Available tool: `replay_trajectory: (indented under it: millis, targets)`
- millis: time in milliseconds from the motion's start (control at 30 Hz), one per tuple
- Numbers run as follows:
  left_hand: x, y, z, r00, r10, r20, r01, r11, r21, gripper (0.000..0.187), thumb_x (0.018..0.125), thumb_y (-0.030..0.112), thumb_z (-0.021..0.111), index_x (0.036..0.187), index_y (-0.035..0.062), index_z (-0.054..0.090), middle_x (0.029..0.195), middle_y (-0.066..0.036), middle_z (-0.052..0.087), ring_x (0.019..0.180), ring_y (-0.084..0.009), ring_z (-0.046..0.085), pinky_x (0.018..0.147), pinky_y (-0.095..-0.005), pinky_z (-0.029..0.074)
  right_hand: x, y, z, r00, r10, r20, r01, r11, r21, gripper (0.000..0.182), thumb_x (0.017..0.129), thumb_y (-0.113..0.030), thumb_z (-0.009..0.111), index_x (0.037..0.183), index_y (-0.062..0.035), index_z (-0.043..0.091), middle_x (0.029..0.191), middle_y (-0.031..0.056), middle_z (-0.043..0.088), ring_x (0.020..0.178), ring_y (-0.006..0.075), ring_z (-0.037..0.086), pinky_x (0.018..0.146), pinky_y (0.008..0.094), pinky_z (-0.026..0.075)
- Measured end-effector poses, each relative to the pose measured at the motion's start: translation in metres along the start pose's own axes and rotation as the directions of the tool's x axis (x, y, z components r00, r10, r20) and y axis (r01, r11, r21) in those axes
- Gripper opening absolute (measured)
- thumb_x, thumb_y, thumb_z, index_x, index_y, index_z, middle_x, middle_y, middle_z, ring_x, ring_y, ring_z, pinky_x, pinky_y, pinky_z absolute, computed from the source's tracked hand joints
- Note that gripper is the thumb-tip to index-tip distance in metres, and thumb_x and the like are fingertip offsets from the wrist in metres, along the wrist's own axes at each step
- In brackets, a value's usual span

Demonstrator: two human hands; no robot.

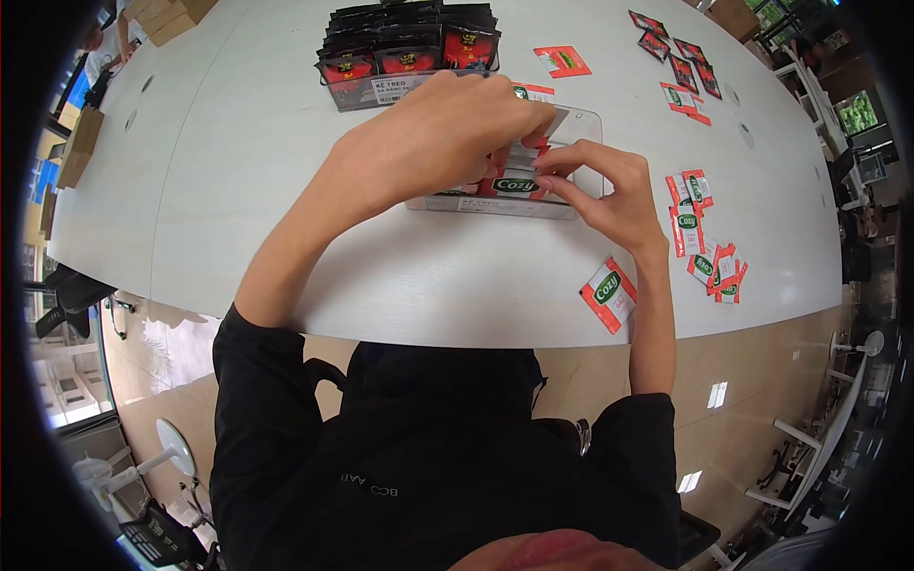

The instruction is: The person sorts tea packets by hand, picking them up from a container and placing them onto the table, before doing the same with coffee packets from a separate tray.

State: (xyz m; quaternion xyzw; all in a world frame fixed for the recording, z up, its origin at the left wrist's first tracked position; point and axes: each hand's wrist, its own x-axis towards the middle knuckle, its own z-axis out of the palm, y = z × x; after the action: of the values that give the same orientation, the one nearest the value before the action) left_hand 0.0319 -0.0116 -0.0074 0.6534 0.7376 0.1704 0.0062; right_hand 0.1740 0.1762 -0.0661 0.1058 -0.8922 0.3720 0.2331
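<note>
So a clear tray (pixel 581 124) is sitting mid-table, and everything else is being placed off that. A red Cozy sachet (pixel 515 185) is being held upright inside the tray, right at its near wall, with a few more sachets being packed in behind it. The left hand (pixel 447 133) is being draped over the tray from the far-left side, fingers curled down onto the sachet tops; it looks like a pinch, but the fingertips are being hidden by the knuckles, so the exact grip can't be told. The right hand (pixel 609 190) is being brought in from the tray's right, thumb and forefinger being closed on the sachet's top right edge.

Handling-wise, probably: these sachets are being treated as light, thin, floppy foil-ish packets, likely a bit slick, so they're best taken by the sealed edge or a corner rather than the soft middle. Nothing fragile, but they'd bend or tip over easily if not supported.

Beyond the tray's far-left side, a second tray (pixel 381 90) is being kept full of dark sachets. Loose red sachets (pixel 705 257) are being left scattered to the tray's right, plus one (pixel 609 293) near the table (pixel 238 190) edge.
</note>
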Motion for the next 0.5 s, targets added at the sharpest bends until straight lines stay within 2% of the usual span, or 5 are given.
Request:
replay_trajectory:
  millis: [100,167,233,400,500]
  targets:
    - [-0.0016,-0.0021,0.0062,0.998,0.038,-0.046,-0.038,0.999,0.001,0.046,0.077,0.000,0.076,0.120,0.0041,0.063,0.082,-0.009,0.075,0.081,-0.0279,0.071,0.069,-0.0408,0.051,0.0003,-0.0008,-0.0010,1.000,0.009,0.013,-0.009,0.999,0.031,0.027,0.078,0.001,0.079,0.104,-0.0034,0.074,0.092,0.0071,0.077,0.078,0.0181,0.074,0.072,0.0281,0.057]
    - [-0.0003,0.0003,0.0044,0.999,0.021,-0.025,-0.022,1.000,-0.012,0.046,0.077,-0.001,0.076,0.121,0.0038,0.063,0.082,-0.010,0.075,0.081,-0.0279,0.071,0.069,-0.0406,0.051,-0.0009,0.0034,-0.0019,0.998,0.017,0.062,-0.019,1.000,0.023,0.038,0.079,0.001,0.078,0.115,-0.0030,0.070,0.097,0.0078,0.077,0.079,0.0177,0.075,0.072,0.0277,0.057]
    - [-0.0002,0.0015,0.0042,1.000,0.004,-0.003,-0.004,1.000,-0.025,0.046,0.077,-0.002,0.075,0.121,0.0036,0.063,0.081,-0.010,0.075,0.081,-0.0278,0.072,0.069,-0.0405,0.051,0.0005,-0.0001,-0.0033,0.998,0.009,0.056,-0.010,1.000,0.019,0.040,0.079,0.001,0.078,0.117,-0.0029,0.068,0.096,0.0082,0.078,0.078,0.0174,0.076,0.071,0.0271,0.057]
    - [-0.0033,-0.0008,0.0101,0.995,0.037,-0.089,-0.034,0.999,0.029,0.047,0.074,-0.002,0.076,0.118,0.0055,0.059,0.081,-0.009,0.072,0.083,-0.0284,0.067,0.070,-0.0422,0.049,0.0021,-0.0055,-0.0050,1.000,0.021,0.006,-0.021,1.000,0.007,0.041,0.080,0.000,0.079,0.119,-0.0028,0.067,0.090,0.0087,0.078,0.073,0.0165,0.076,0.068,0.0251,0.056]
    - [-0.0036,0.0003,0.0083,0.998,0.032,-0.047,-0.028,0.997,0.075,0.053,0.073,-0.001,0.076,0.120,0.0067,0.054,0.080,-0.007,0.069,0.084,-0.0285,0.064,0.071,-0.0428,0.048,0.0008,-0.0016,-0.0033,0.999,0.046,0.008,-0.046,0.999,-0.005,0.040,0.080,-0.001,0.080,0.118,-0.0038,0.068,0.085,0.0080,0.078,0.071,0.0164,0.075,0.066,0.0243,0.055]
